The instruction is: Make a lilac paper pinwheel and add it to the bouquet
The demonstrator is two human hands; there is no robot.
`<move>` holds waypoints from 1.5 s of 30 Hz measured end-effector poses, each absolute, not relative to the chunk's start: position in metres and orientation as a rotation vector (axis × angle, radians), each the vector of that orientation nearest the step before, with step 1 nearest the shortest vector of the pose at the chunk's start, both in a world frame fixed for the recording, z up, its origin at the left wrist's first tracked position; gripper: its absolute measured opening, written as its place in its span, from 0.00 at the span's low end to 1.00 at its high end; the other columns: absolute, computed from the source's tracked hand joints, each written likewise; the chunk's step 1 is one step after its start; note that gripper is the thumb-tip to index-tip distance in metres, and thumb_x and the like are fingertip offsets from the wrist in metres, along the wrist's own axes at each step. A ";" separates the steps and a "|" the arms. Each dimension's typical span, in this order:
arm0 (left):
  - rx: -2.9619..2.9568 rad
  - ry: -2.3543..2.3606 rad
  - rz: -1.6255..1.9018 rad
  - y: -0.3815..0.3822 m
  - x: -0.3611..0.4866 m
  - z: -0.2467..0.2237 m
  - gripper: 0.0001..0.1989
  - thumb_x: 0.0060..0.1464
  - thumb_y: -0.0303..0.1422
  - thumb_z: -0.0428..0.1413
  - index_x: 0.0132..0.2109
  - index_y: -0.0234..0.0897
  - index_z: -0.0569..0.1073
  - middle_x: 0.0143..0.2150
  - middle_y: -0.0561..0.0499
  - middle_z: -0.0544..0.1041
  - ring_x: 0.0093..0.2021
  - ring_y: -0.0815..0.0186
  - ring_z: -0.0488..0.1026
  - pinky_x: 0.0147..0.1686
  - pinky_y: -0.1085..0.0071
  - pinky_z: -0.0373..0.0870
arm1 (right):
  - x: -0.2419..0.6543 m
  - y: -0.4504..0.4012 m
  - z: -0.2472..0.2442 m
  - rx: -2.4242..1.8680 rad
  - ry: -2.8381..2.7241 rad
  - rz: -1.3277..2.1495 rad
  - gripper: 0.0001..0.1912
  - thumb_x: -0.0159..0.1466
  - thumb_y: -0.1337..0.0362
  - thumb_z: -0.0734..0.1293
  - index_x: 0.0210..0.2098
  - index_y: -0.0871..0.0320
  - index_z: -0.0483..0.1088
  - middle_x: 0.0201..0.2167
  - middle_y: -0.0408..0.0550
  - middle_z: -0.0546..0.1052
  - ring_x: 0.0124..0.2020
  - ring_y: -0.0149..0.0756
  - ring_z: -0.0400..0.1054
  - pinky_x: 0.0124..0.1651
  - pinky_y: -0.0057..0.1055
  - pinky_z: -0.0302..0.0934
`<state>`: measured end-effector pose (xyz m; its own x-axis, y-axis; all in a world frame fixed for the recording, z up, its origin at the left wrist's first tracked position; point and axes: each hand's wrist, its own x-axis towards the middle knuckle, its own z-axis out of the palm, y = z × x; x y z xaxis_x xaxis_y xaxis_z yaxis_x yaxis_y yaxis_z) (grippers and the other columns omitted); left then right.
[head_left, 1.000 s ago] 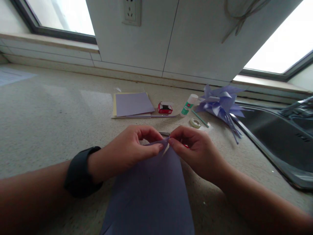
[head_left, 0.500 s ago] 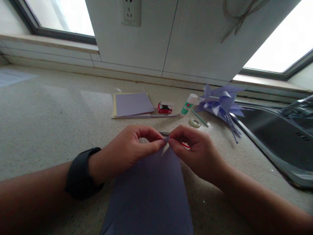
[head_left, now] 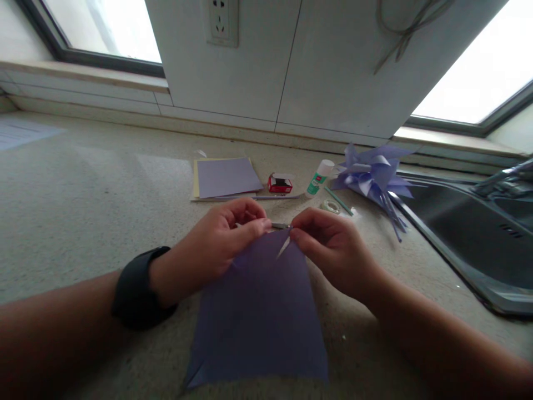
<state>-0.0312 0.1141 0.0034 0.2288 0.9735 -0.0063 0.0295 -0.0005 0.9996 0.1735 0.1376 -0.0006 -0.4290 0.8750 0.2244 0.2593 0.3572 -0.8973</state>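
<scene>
A purple paper sheet [head_left: 260, 316] hangs between my hands, with slits at its upper right and lower left corners. My left hand [head_left: 227, 236] pinches its top edge between thumb and fingers. Thumb and forefinger of my right hand [head_left: 327, 244] are closed on the sheet's upper right corner, beside the slit. Just behind the sheet, the metal tip of the scissors [head_left: 281, 226] shows between the two hands; the rest is hidden.
Purple and cream papers [head_left: 227, 176], a red box [head_left: 280, 183], a glue stick [head_left: 319, 179], a tape roll [head_left: 331, 206] and a green stick [head_left: 338, 201] lie behind. Purple pinwheels [head_left: 372, 172] rest beside the steel sink [head_left: 466, 222] at right.
My left hand has moved left along the top edge, away from my right hand. The sheet now lies flatter, with its lower edge in view. My right hand keeps its pinch.
</scene>
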 end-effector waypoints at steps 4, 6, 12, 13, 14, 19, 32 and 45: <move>1.161 1.101 1.167 0.118 -0.033 0.011 0.10 0.59 0.39 0.59 0.36 0.38 0.71 0.32 0.55 0.75 0.24 0.73 0.67 0.24 0.77 0.63 | 0.178 0.145 -0.001 -0.995 -1.781 1.168 0.08 0.61 0.60 0.69 0.29 0.57 0.69 0.22 0.38 0.66 0.22 0.26 0.58 0.23 0.26 0.52; 1.154 1.122 1.259 0.120 -0.035 0.013 0.09 0.60 0.37 0.59 0.36 0.37 0.72 0.32 0.55 0.75 0.28 0.72 0.69 0.27 0.77 0.64 | 0.181 0.147 -0.001 -1.003 -1.751 1.176 0.09 0.61 0.59 0.69 0.29 0.58 0.69 0.22 0.37 0.66 0.22 0.26 0.57 0.23 0.26 0.51; 1.092 1.106 1.420 0.122 -0.044 0.016 0.11 0.63 0.33 0.56 0.31 0.36 0.73 0.31 0.54 0.72 0.32 0.71 0.68 0.36 0.76 0.66 | 0.186 0.153 -0.003 -1.033 -1.681 1.213 0.10 0.62 0.58 0.69 0.30 0.57 0.68 0.21 0.36 0.65 0.20 0.25 0.56 0.21 0.25 0.49; 1.073 1.108 1.430 0.122 -0.045 0.016 0.12 0.63 0.33 0.54 0.30 0.36 0.72 0.30 0.54 0.72 0.32 0.71 0.68 0.35 0.76 0.66 | 0.187 0.154 -0.004 -1.024 -1.680 1.220 0.10 0.62 0.58 0.69 0.30 0.57 0.68 0.21 0.36 0.65 0.19 0.24 0.56 0.20 0.25 0.49; 1.056 1.112 1.437 0.124 -0.047 0.015 0.13 0.63 0.32 0.53 0.29 0.37 0.72 0.30 0.54 0.72 0.31 0.71 0.68 0.34 0.75 0.66 | 0.188 0.155 -0.005 -1.014 -1.681 1.227 0.11 0.62 0.58 0.69 0.30 0.57 0.68 0.21 0.36 0.65 0.19 0.24 0.56 0.20 0.25 0.49; 1.151 1.198 1.449 0.138 -0.059 0.003 0.13 0.63 0.35 0.55 0.29 0.36 0.72 0.29 0.54 0.72 0.29 0.70 0.67 0.32 0.73 0.65 | 0.191 0.159 -0.009 -1.008 -1.674 1.256 0.11 0.62 0.57 0.69 0.31 0.58 0.68 0.21 0.36 0.65 0.18 0.23 0.56 0.19 0.24 0.49; 1.892 1.115 1.008 0.132 -0.046 0.007 0.17 0.63 0.47 0.56 0.41 0.39 0.78 0.37 0.52 0.79 0.37 0.66 0.73 0.36 0.70 0.66 | 0.186 0.156 -0.006 -0.882 -1.786 1.257 0.08 0.63 0.61 0.68 0.30 0.57 0.70 0.20 0.36 0.64 0.20 0.25 0.55 0.22 0.26 0.48; 1.736 0.982 0.832 0.139 -0.043 -0.022 0.10 0.61 0.40 0.60 0.40 0.36 0.78 0.36 0.53 0.79 0.36 0.68 0.73 0.36 0.73 0.68 | 0.190 0.168 -0.006 -1.082 -1.856 1.014 0.11 0.64 0.57 0.65 0.36 0.58 0.72 0.27 0.44 0.73 0.24 0.30 0.64 0.26 0.28 0.57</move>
<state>-0.0430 0.1394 -0.0216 0.4481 0.8879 0.1038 0.2483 -0.2352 0.9397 0.1905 0.1683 -0.0058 -0.3636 0.9083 0.2068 0.3166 0.3293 -0.8896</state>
